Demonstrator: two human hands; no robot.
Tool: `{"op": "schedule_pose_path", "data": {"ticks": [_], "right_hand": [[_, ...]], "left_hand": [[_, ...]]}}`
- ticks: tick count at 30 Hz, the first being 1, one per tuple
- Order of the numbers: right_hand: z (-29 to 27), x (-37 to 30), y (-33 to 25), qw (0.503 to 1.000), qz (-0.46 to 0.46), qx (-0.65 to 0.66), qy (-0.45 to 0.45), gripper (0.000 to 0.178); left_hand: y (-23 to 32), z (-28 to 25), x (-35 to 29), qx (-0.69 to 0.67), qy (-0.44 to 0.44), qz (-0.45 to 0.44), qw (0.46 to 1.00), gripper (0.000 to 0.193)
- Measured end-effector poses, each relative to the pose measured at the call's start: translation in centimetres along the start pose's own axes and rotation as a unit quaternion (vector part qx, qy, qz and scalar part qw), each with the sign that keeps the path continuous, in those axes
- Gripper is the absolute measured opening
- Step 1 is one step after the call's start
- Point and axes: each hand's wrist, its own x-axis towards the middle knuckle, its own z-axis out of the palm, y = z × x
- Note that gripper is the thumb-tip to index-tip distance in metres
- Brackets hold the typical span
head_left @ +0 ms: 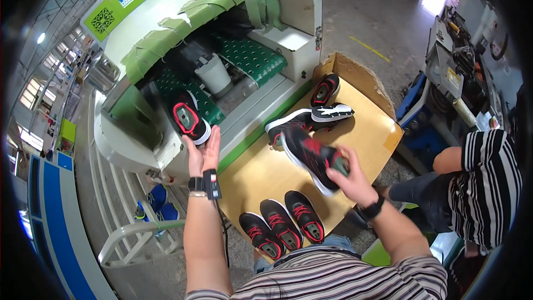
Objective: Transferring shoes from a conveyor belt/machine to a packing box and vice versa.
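Observation:
My left hand [204, 154] is palm up under the white-soled heel of a black and red sneaker [187, 119], which lies at the mouth of the machine; the fingers are partly hidden beneath it. My right hand [353, 180] grips a second black and red sneaker [310, 153] by its heel opening, tilted above the tan table [239, 183]. This held shoe is slightly blurred. Behind it sit a sneaker [290, 121], another tipped on its side [333, 113] and an upright one [324, 90]. Near my body, three sneakers [280, 223] stand in a row.
The green and white machine [302, 16] has a perforated green conveyor [261, 61]. A torn cardboard sheet [361, 80] edges the table. White rails [130, 189] stand at left, with blue shoes [161, 203] behind them. A person in stripes [483, 189] is at the right.

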Motion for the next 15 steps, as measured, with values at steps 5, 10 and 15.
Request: {"op": "schedule_pose_path", "data": {"ticks": [5,10,15], "right_hand": [[5.7,17.8,-6.1,0.98,-0.187,-0.035,0.056,0.064],[13.2,31.7,0.6,0.931,-0.186,-0.266,0.167,0.08],[12.6,29.4,3.9,0.889,-0.256,-0.275,0.263,0.058]], "left_hand": [[-2.6,-0.8,-2.7,0.131,-0.06,-0.066,0.987,0.069],[-4.4,-4.9,-6.8,0.191,-0.018,-0.19,0.963,0.043],[-0.2,-12.5,-13.1,0.217,0.097,-0.177,0.955,0.036]]}}
